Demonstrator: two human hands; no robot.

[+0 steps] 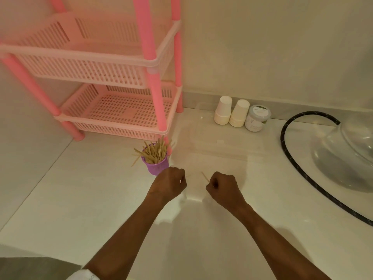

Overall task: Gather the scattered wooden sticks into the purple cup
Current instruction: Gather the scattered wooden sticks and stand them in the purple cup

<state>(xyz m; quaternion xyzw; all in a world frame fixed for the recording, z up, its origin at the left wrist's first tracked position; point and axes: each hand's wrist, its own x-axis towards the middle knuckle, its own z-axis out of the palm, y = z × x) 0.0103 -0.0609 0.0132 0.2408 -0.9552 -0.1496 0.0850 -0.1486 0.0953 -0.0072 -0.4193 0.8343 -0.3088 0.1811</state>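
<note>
The purple cup [156, 166] stands upright on the white floor, in front of the pink rack's front leg, and holds a dense bunch of wooden sticks [155, 151] that fan out above its rim. My left hand [169, 183] is a closed fist just right of and below the cup; a faint stick tip shows at its fingers. My right hand [223, 187] is closed on a thin wooden stick [205, 176] that pokes up and left from the fingers. The two hands are about a hand's width apart.
A pink two-tier plastic rack [113, 63] rises at the back left. A clear plastic box [218, 138] lies beyond my hands. Two stacks of paper cups [223, 110] and a white jar [258, 117] line the wall. A black hose [302, 162] and glass bowl [347, 150] lie right.
</note>
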